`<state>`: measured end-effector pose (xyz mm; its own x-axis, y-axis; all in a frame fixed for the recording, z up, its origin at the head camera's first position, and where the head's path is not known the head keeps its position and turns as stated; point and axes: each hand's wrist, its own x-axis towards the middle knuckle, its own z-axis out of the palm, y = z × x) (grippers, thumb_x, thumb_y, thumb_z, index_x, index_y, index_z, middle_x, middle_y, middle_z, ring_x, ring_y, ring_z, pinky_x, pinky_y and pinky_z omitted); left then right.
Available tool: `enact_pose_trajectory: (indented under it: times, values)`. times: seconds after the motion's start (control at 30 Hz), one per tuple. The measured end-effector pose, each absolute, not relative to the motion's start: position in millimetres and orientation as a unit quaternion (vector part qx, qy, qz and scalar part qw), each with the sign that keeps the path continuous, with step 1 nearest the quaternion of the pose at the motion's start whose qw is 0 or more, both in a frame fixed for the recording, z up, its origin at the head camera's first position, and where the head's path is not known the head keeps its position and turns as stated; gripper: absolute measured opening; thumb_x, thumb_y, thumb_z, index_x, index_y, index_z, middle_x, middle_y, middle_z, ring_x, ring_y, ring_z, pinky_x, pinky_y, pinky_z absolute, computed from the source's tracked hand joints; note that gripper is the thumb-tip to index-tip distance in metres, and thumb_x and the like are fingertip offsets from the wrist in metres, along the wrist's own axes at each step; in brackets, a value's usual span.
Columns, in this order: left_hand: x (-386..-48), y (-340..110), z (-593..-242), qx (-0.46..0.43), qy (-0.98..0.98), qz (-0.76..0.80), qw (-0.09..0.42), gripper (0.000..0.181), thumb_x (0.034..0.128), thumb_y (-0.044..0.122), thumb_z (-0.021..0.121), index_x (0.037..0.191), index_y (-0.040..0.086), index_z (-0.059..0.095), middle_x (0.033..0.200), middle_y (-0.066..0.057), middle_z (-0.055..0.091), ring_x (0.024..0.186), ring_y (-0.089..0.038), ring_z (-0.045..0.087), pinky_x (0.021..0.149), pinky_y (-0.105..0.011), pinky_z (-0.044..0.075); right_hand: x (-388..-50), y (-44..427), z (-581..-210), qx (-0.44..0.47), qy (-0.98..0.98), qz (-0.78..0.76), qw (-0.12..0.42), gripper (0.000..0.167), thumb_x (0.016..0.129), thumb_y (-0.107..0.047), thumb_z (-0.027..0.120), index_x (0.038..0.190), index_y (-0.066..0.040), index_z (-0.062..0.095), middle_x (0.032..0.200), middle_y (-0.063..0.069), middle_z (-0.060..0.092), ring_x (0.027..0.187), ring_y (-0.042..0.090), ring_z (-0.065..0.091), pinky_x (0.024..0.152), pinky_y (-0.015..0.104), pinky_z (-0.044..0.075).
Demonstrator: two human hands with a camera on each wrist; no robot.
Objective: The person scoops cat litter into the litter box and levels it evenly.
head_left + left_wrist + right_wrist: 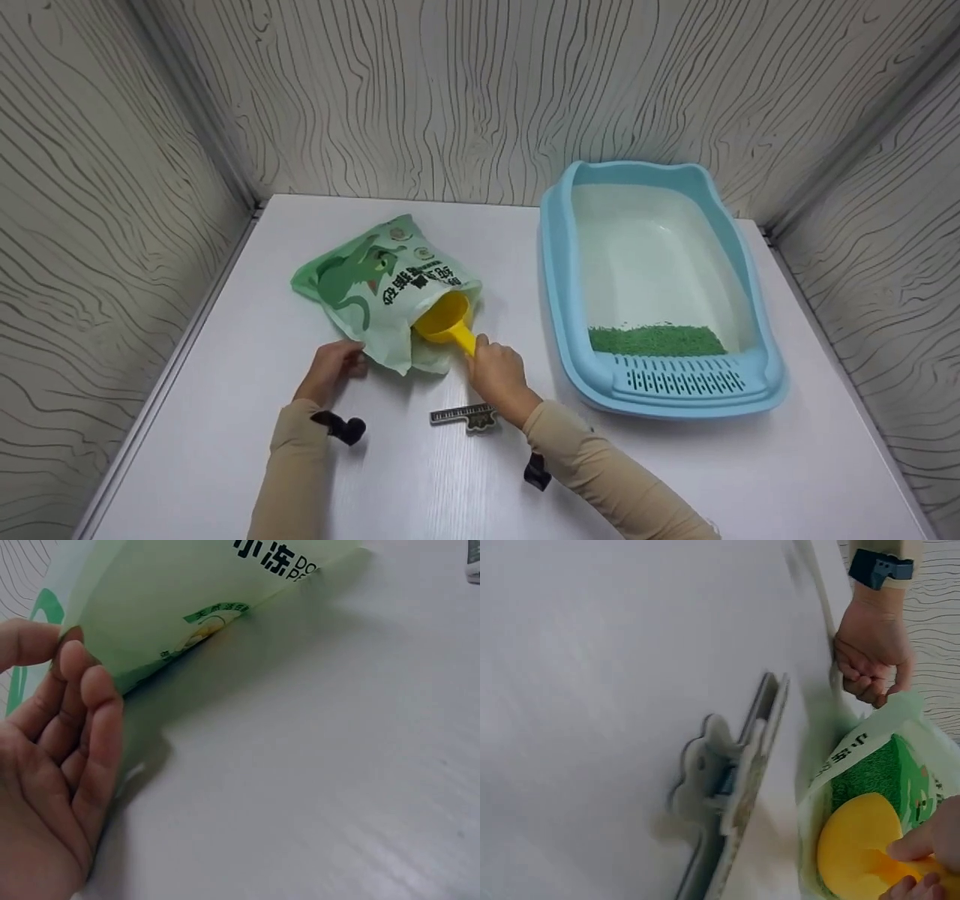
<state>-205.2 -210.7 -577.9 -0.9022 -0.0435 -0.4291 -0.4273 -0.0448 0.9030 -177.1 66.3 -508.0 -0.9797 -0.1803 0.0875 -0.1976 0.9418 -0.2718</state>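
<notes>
Scoop [444,315] sits with its bowl in the mouth of the green bag [405,270], which lies on the table [405,472]. The right hand [501,376] grips the scoop's handle [463,340]. The left hand [330,369] pinches the bag's edge. A clip [478,420] lies near the right hand. The blue tray [564,300], right of the bag, holds green pellets [656,341] at its near end.

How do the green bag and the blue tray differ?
The green bag is soft and creased; the blue tray looks rigid. The bag lies on its side, its mouth facing the person; the tray sits upright, open above. The bag is smaller than the tray. Both hold green granules.
</notes>
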Motion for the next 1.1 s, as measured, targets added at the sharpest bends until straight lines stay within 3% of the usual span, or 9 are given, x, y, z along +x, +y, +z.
enact_pose_trajectory:
  times: [0.27,0.63,1.1]
  values:
    - [-207,-209,-579,-0.178,0.676,0.701,0.140,0.019,0.0917,0.013,0.056,0.074,0.010,0.062,0.066,0.003,0.059,0.063,-0.009,0.057,0.065,-0.024,0.049,-181,81,-528,0.100,-0.983,0.142,0.058,0.029,0.089,-0.026,0.066,0.096,0.001,0.058,0.069,0.014,0.064,0.059,0.026,0.062,0.055,0.040,0.051]
    - [-205,-209,-573,-0.185,0.678,0.694,0.152,0.019,0.0928,0.015,0.056,0.076,0.009,0.061,0.066,0.005,0.059,0.064,-0.009,0.056,0.067,-0.025,0.048,-186,105,-553,0.049,-0.975,0.216,-0.028,0.024,0.088,-0.024,0.066,0.088,-0.001,0.057,0.070,0.012,0.061,0.060,0.021,0.054,0.054,0.037,0.044]
    - [-205,-210,-578,-0.178,0.689,0.691,0.125,0.021,0.0921,0.013,0.055,0.073,0.013,0.064,0.065,0.007,0.060,0.064,-0.006,0.058,0.066,-0.022,0.049,-198,103,-553,0.006,-0.966,0.252,-0.060,0.025,0.083,-0.028,0.070,0.083,-0.005,0.059,0.066,0.002,0.051,0.061,0.016,0.044,0.055,0.027,0.032]
